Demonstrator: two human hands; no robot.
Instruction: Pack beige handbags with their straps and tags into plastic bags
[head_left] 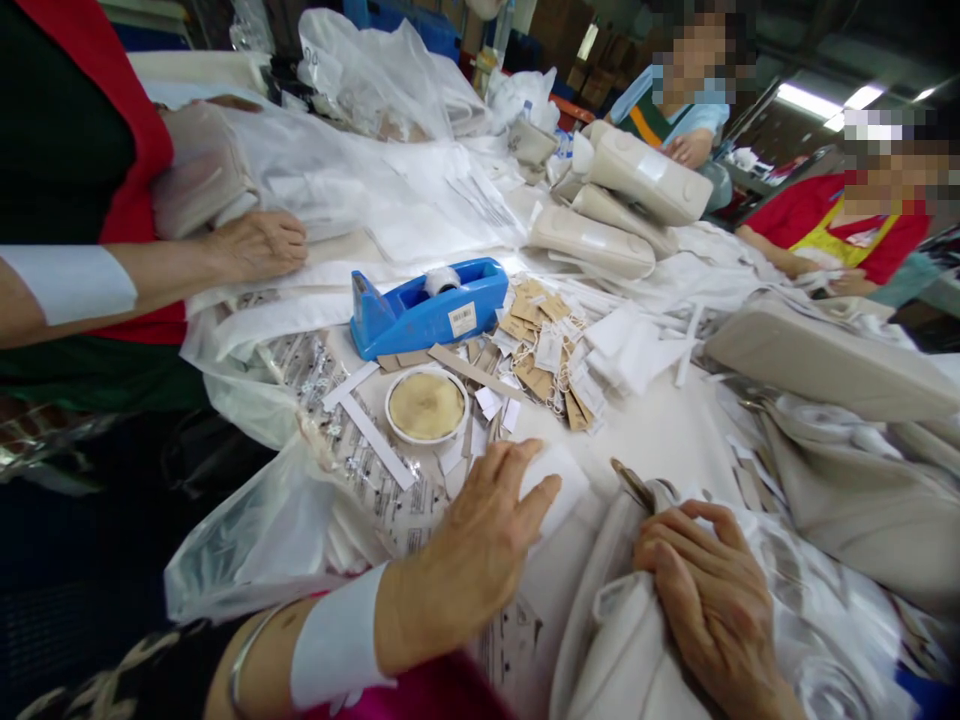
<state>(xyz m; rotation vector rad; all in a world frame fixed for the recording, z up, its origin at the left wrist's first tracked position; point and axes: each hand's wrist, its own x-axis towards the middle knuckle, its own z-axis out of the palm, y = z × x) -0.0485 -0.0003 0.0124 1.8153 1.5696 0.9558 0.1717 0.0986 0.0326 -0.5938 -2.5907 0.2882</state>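
My left hand (487, 520), with a white band around the wrist, lies over a small white sheet (559, 490) near the table's front. Its thumb and fingers are apart, and the fingertips reach onto the sheet. On the right, my right hand (712, 590) is closed on the fabric of a beige bag (630, 660) with a metal clasp (632, 483) at its top edge. Just beyond my left hand stands a round white tub (427, 404) of yellowish contents. Tan and white hang tags (551, 345) with strings lie in a heap past it.
A blue tape dispenser (427, 305) stands mid-table. Beige bags are piled at the back (652, 175) and right (832, 350). Clear plastic (262, 540) drapes over the left edge. A co-worker's hand (259, 245) rests at left; two other people work across the table.
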